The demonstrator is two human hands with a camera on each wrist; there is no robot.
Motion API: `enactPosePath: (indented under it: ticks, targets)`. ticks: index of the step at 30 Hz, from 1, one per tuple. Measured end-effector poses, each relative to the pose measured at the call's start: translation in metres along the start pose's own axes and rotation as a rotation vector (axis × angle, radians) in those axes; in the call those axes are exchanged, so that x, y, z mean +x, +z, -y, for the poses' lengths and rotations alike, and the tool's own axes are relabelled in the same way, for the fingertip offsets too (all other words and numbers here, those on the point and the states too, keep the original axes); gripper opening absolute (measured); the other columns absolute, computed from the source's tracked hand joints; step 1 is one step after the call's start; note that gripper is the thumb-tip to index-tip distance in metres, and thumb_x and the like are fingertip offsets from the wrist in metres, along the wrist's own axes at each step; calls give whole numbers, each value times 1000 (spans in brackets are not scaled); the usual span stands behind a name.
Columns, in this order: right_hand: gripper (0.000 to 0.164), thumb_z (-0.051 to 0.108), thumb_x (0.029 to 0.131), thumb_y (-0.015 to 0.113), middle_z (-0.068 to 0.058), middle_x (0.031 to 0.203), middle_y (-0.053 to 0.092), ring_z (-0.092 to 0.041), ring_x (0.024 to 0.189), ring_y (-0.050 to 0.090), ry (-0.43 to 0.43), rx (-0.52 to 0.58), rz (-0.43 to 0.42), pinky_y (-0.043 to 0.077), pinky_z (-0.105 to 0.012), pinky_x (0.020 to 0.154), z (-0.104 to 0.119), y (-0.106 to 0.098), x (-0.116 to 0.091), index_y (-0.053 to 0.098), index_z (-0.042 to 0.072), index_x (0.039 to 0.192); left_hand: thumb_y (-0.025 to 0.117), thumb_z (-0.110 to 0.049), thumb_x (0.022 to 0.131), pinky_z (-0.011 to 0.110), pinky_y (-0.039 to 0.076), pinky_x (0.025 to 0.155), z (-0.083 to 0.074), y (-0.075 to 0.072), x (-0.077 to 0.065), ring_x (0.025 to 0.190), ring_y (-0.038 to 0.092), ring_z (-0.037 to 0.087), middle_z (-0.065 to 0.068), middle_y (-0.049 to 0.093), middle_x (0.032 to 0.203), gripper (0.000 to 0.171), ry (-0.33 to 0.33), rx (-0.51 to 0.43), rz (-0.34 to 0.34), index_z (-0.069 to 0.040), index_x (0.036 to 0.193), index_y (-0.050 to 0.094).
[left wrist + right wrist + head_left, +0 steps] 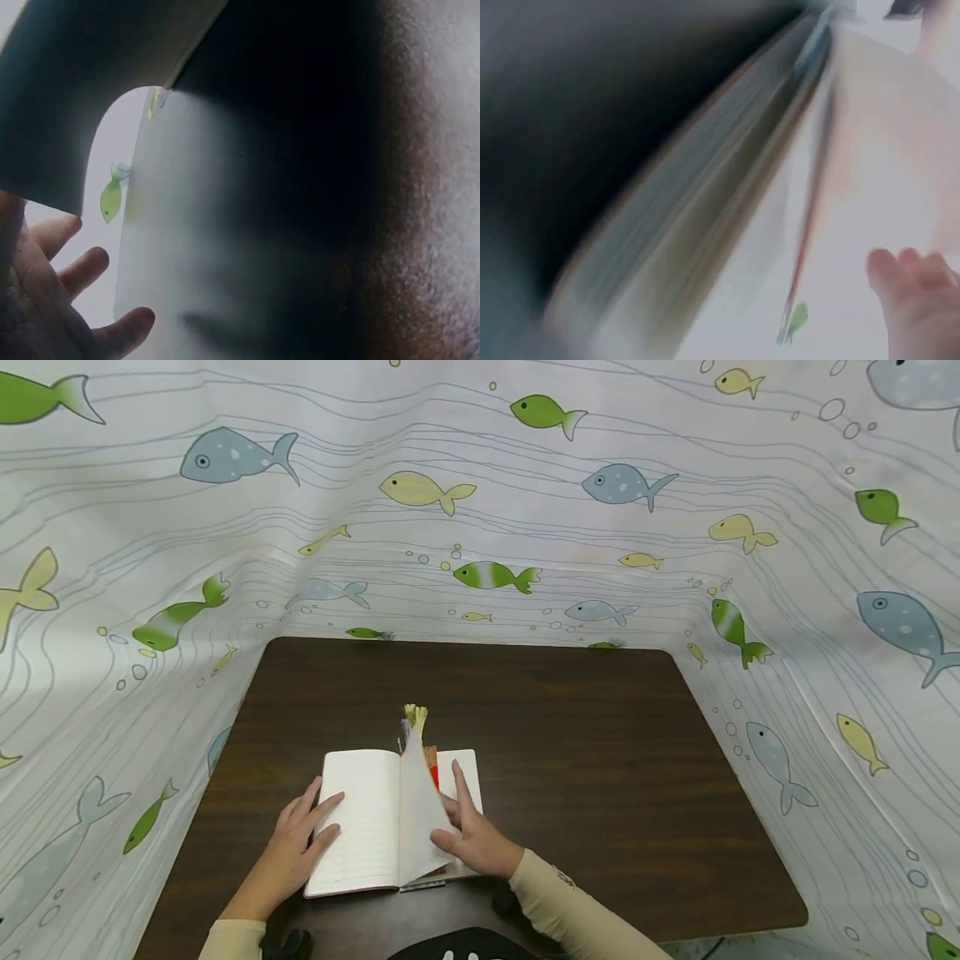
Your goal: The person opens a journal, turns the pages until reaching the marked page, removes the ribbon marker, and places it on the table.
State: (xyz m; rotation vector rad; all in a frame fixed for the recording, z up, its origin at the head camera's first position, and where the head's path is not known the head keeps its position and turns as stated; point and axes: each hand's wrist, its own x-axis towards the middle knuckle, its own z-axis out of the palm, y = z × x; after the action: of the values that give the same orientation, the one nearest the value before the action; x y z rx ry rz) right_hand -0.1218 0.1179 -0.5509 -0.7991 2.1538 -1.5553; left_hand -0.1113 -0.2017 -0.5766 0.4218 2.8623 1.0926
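An open notebook (360, 827) with lined pages lies on the dark wooden table. My left hand (296, 835) rests at its left edge, thumb and index finger on the page, the other fingers by the border. A raised page (422, 818) stands up from the middle. My right hand (480, 839) is beside this page, thumb overlapping its front, a finger behind it and the index finger straight. Yellow tassels (416, 718) stick out above the page, and a red bookmark-like strip (433, 768) shows behind it. In the right wrist view, the fingers (904, 281) extend near the blurred pages.
The brown table (600, 777) extends to the right and behind the notebook. A fish-patterned white curtain (480, 527) surrounds it. A thin metallic piece (422, 886) shows at the notebook's lower edge. A black rounded object (465, 942) is at the near edge.
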Motion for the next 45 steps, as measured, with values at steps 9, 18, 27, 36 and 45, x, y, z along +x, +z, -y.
enactPosePath:
  ticks: [9,18,27,36,45]
  targets:
    - [70,54,96,41,6,162,14,-13,149,13,-83,-565,330,21,-41,118,8,35,14,24,19,155,32,-32,106,79,18,91,-4,-5,-1,137,10,51,19,9,160,50,42,-289,-50,-7,150,30]
    - [50,39,98,54,5,151,40,-8,139,37,-147,-787,195,33,-32,112,7,46,22,48,17,142,62,-40,93,76,26,93,6,2,-2,136,18,50,20,12,160,73,-31,-50,-5,-10,151,31]
    - [31,22,93,63,-7,105,58,-19,91,53,133,-838,-342,52,-25,74,0,37,22,64,6,119,62,-42,93,78,26,91,9,5,-1,136,17,49,17,11,161,68,-22,-32,-7,-11,148,38]
    - [49,23,94,61,-15,120,53,-24,103,53,360,-622,-300,52,-38,87,-1,37,29,50,2,136,59,-45,94,76,26,94,5,4,-2,138,15,46,16,9,161,69,-40,-51,20,-11,149,37]
    - [41,11,89,69,-7,112,57,-14,90,54,320,-412,-255,50,-23,77,-5,34,40,59,10,129,58,-46,94,77,26,93,2,2,-2,139,12,46,14,6,162,69,-54,-56,41,-13,151,34]
